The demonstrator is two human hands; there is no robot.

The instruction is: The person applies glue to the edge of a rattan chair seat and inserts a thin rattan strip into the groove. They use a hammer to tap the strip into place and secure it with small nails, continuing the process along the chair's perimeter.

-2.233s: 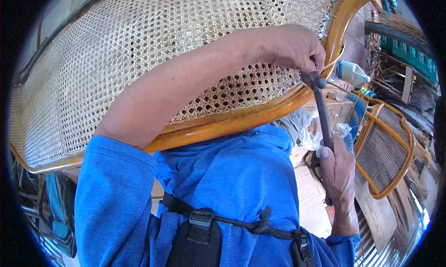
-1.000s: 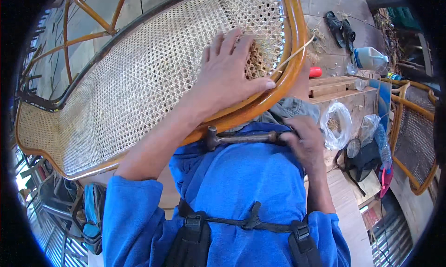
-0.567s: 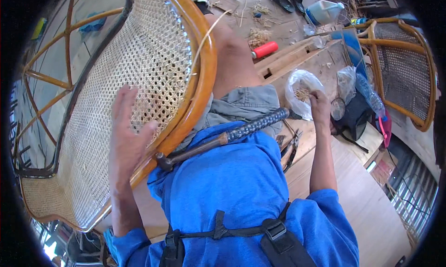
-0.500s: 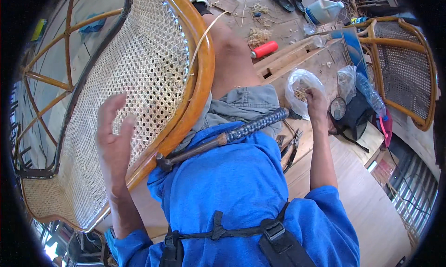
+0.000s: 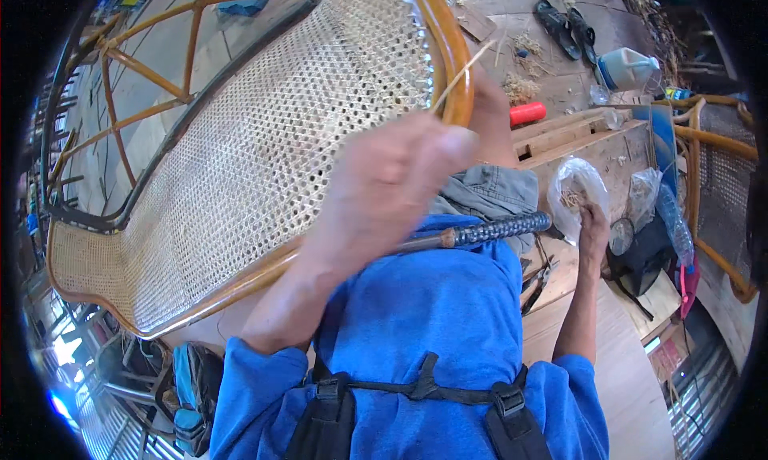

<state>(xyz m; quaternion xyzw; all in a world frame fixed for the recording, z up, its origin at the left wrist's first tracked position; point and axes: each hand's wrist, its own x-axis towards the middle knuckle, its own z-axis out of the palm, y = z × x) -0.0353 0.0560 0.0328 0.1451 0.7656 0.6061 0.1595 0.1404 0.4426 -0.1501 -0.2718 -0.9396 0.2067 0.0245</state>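
My left hand (image 5: 392,184), smeared by motion, passes over the near side of a curved rattan chair frame (image 5: 448,68) with woven cane webbing (image 5: 240,148). Its fingers look partly curled, but I cannot tell whether they hold anything. On the right, my right hand (image 5: 594,224) has its fingertips pinched together at the mouth of a clear plastic bag (image 5: 566,180). Small tan pieces (image 5: 573,198) lie in the bag; what the fingertips hold is too small to make out. Across my lap lies a hammer with a black-wrapped handle (image 5: 500,230), its head hidden behind my left arm.
A loose cane strand (image 5: 472,68) sticks out from the frame. Pliers (image 5: 540,284) lie beside my lap. Beyond the bag are a red cylinder (image 5: 528,114), a white jug (image 5: 628,68), sandals (image 5: 564,30), a plastic bottle (image 5: 676,224) and another cane chair (image 5: 716,148).
My left hand has swung right, from over the webbing to the near rail and my lap. My right hand stays at the bag. The whole view has shifted, moving things rightward.
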